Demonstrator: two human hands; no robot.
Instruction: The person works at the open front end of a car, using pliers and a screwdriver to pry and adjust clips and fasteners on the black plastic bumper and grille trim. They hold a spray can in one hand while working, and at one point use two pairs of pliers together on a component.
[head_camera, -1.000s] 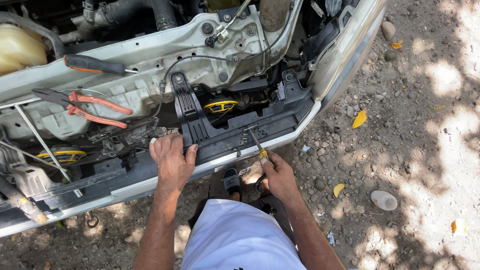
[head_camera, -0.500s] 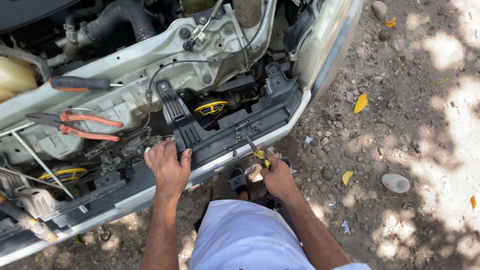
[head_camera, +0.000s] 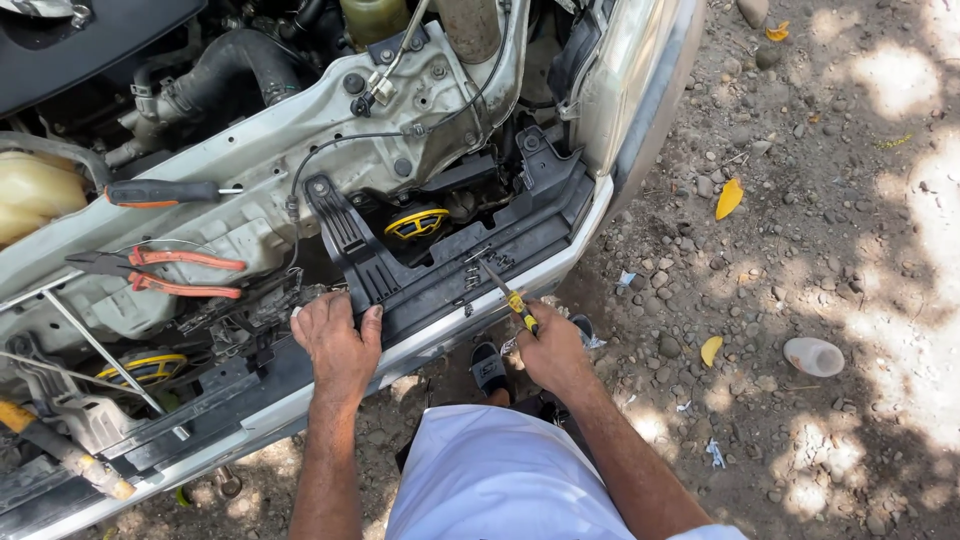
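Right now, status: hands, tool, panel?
Left hand flat on black plastic panel. Right hand grips screwdriver, tip at panel. Pliers lie clear.

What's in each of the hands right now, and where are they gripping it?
The right hand holds a screwdriver by its yellow handle. The left hand holds nothing; it presses on the black plastic panel.

A pale, squat plastic container (head_camera: 813, 356) lies on the gravel well right of the car, possibly a discarded bottle. Small white scraps (head_camera: 716, 453), maybe wrapper bits, lie nearby.
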